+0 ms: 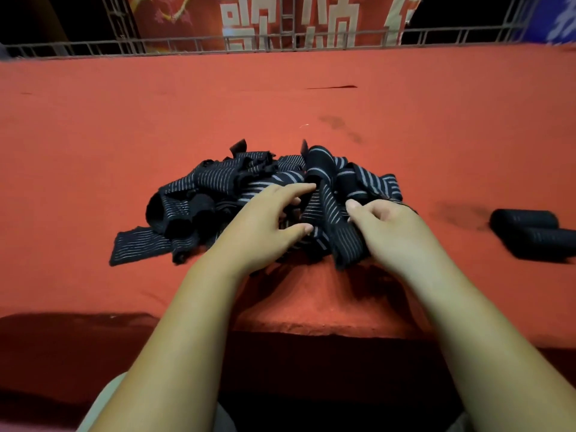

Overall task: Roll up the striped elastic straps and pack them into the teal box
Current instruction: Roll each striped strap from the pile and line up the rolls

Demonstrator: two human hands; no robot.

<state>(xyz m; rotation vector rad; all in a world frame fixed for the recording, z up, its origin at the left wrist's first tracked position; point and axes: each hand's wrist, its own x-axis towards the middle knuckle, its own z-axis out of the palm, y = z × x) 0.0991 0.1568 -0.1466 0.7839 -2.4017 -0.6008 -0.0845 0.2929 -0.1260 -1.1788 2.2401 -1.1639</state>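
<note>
Big red tabletop [124, 120] w/ some dark spots. At the back: a metal rail [187, 45], a red banner [193, 20] w/ white signs, a blue banner [558, 17]. Room behind is dark. The striped straps [218, 182] sit in a pile in the middle. The left grip [268, 219] lies on the pile, fingers apart. The right grip [383, 222] is clamped on one strap [330, 210]. 2 rolled straps [530, 235] lie far right.

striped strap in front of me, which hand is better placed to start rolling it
Right, probably. The right hand grips the dark striped elastic strap near its end; the left hand only rests with spread fingers on the strap pile.
</note>
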